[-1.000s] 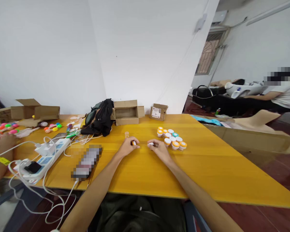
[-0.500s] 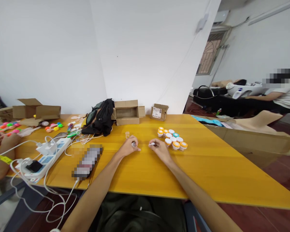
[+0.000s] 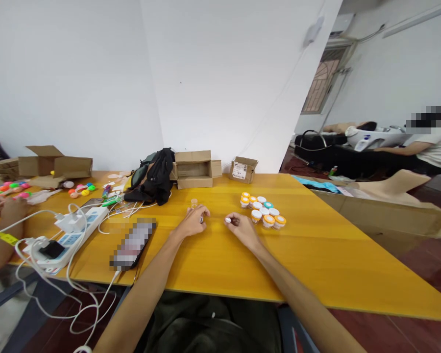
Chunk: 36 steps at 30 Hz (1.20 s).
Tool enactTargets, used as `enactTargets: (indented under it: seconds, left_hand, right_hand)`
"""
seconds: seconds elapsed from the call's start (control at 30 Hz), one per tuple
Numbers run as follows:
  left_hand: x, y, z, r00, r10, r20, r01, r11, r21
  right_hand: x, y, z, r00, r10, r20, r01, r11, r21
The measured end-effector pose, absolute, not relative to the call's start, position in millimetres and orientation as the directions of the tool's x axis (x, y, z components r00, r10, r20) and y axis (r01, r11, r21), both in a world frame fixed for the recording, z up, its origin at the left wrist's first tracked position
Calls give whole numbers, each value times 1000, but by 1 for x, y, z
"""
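My left hand [image 3: 191, 223] is over the middle of the table, its thumb and fingers curled round a small greyish piece [image 3: 201, 219] that is mostly hidden. Just behind it stands a small clear pot [image 3: 194, 202], partly covered by the hand. Opposite, my right hand [image 3: 241, 228] pinches a small white round piece [image 3: 228, 220] between thumb and fingertips. Right of that hand stands a cluster of small clear jars [image 3: 268, 220] with orange, white and teal lids. The two hands are apart.
A phone [image 3: 134, 243] on a cable and a power strip [image 3: 71, 242] with tangled white cords lie to the left. At the back stand a black backpack [image 3: 154, 179], an open carton [image 3: 194, 171] and a smaller box [image 3: 243, 170]. Another person's hands [image 3: 12, 211] are at far left.
My left hand has moved slightly left and back, nearer the clear pot. The right hand has turned its piece, which showed dark spots before and looks plain white now.
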State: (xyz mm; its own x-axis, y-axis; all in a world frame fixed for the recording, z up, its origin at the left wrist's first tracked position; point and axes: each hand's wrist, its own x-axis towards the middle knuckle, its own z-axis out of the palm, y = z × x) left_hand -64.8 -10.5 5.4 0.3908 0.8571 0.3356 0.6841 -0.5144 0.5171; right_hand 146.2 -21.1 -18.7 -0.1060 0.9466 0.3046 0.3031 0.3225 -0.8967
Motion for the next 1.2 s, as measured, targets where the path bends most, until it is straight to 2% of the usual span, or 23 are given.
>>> enactTargets:
  seconds: [0.13, 0.33, 0.5, 0.73, 1.0, 1.2]
  left_hand:
    - [-63, -16, 10, 416, 820, 392, 664, -569, 486]
    - [-49, -21, 12, 399, 767, 503, 480, -642, 598]
    - [-39, -24, 12, 457, 770, 446, 389, -624, 678]
    - [-37, -21, 11, 329, 853, 406, 318, -505, 802]
    - [-40, -18, 10, 369, 840, 397, 269, -506, 820]
    - [-36, -16, 4, 339, 857, 388, 176, -463, 869]
  right_hand:
    - [146, -20, -20, -159, 940, 303, 292, 338, -895]
    - [144, -23, -18, -232, 924, 305, 289, 365, -885]
    - [142, -26, -15, -274, 920, 279, 298, 357, -885]
    - [139, -26, -14, -245, 925, 290, 173, 336, -926]
    - [141, -32, -5, -279, 928, 248, 157, 299, -941]
    - [136, -30, -9, -248, 927, 281, 210, 335, -919]
